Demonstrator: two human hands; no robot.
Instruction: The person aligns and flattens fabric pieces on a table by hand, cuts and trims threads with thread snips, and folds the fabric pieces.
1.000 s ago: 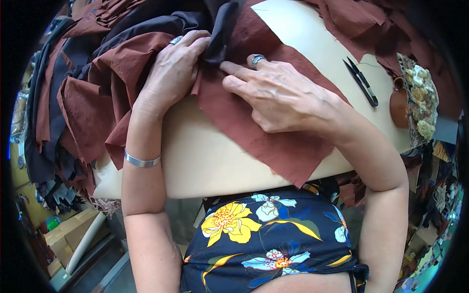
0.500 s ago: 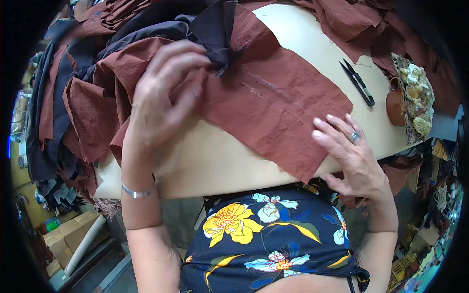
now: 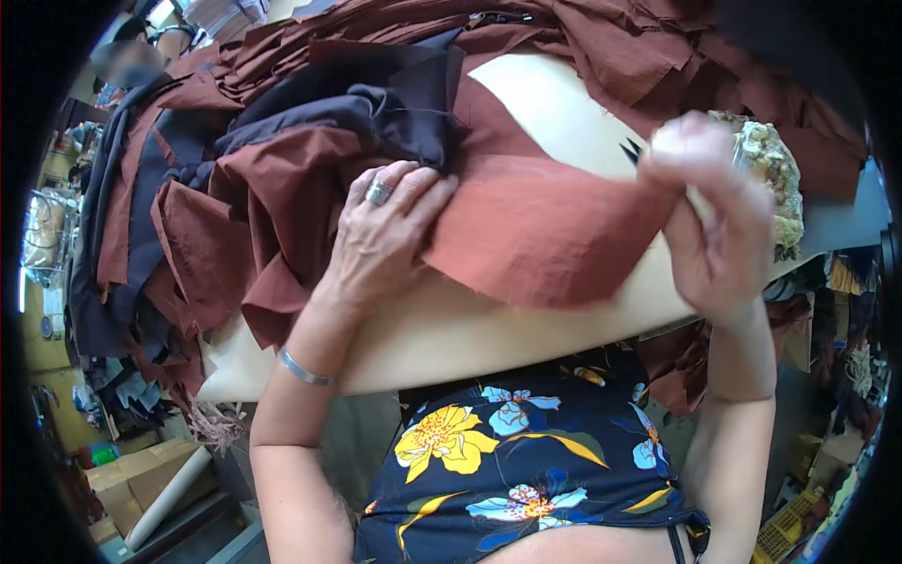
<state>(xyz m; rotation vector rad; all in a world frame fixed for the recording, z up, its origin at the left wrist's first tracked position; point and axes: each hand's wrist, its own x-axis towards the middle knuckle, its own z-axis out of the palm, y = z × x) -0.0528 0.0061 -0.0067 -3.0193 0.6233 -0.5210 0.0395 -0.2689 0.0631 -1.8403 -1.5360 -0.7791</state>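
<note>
While I cannot see inside the near-right yellow crate [image 3: 782, 534], rust cloth [image 3: 550, 240] crosses the pale tabletop [image 3: 470, 343]. The left hand [image 3: 387, 226] rests half-bent on it, grip unclear; the curled right hand [image 3: 719, 221] pinches its raised right end. Fabric heaps [image 3: 639, 61] lie beyond.

no readable text, no legible labels, brands, numbers or signs

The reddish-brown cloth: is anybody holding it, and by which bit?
Yes, the right hand grips the reddish-brown cloth by its right end. The left hand touches its left part; whether it grips is hidden.
</note>
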